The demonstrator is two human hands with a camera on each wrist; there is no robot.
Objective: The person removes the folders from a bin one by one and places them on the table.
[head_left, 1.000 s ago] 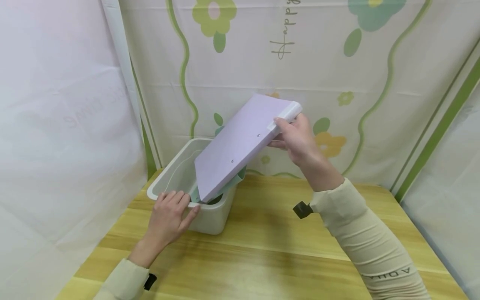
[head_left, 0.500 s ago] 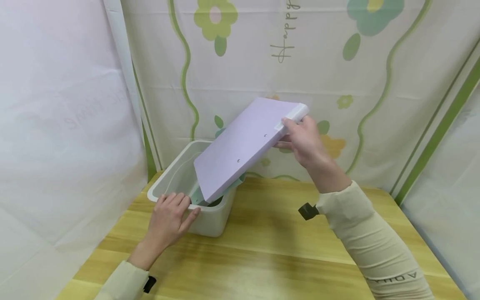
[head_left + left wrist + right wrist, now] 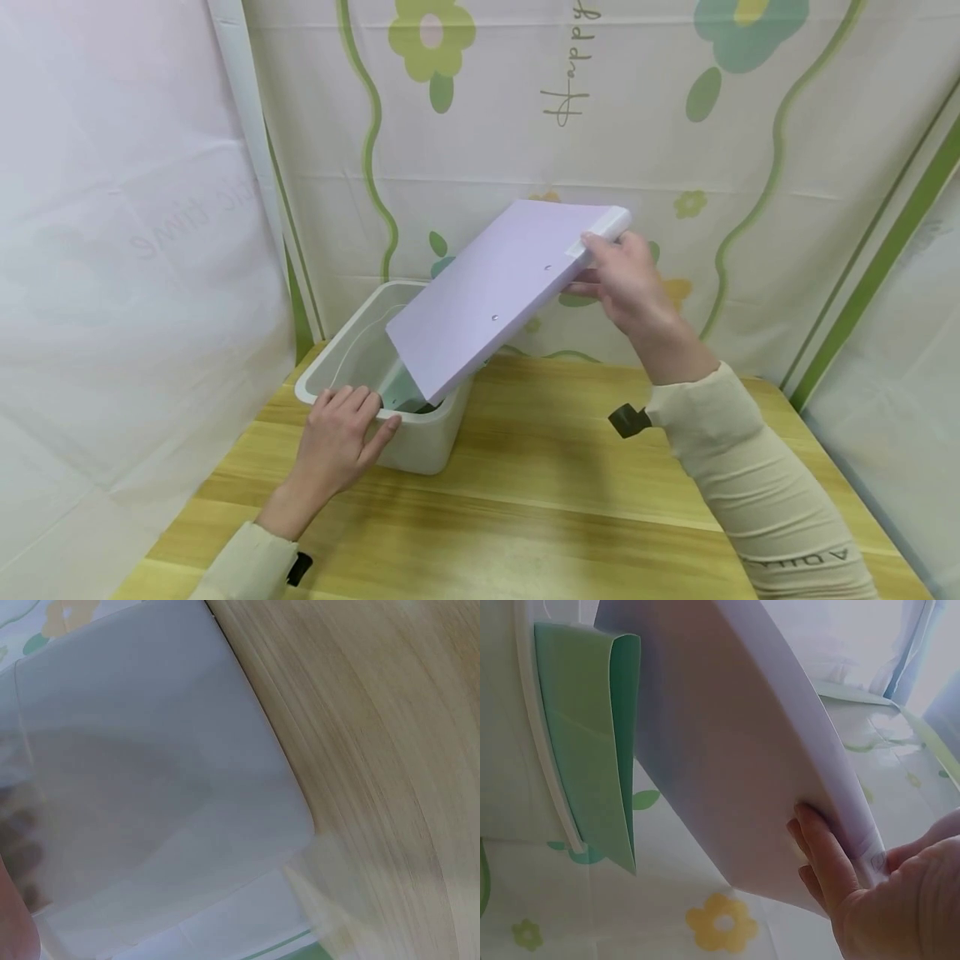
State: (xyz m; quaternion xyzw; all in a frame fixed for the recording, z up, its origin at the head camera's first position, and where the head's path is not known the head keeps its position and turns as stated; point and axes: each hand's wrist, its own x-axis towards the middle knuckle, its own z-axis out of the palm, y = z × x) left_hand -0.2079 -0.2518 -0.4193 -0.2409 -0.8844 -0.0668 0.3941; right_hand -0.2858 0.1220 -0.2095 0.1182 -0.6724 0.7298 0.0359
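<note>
A lilac folder (image 3: 480, 292) with a white strip at its upper right corner slants over a white plastic bin (image 3: 431, 442). My right hand (image 3: 633, 279) pinches that corner, thumb on top and fingers underneath. The folder's lower end overlaps the bin's opening in the head view. My left hand (image 3: 337, 433) grips the near rim, fingers hooked over the edge and thumb along the outside. Inside the bin lies a green folder (image 3: 401, 387), mostly hidden from above; the right wrist view shows the green folder (image 3: 585, 727) sticking out past the rim, apart from the lilac one.
The bin stands at the back left of a wooden table (image 3: 570, 500). A flower-printed curtain (image 3: 480, 150) hangs right behind it, and a white sheet (image 3: 135, 292) closes off the left side. Another sheet (image 3: 907, 333) hangs on the right.
My right hand has moved to the right, drawing the lilac folder along with it. More of the green folder inside the bin shows near the rim. The left hand keeps its place.
</note>
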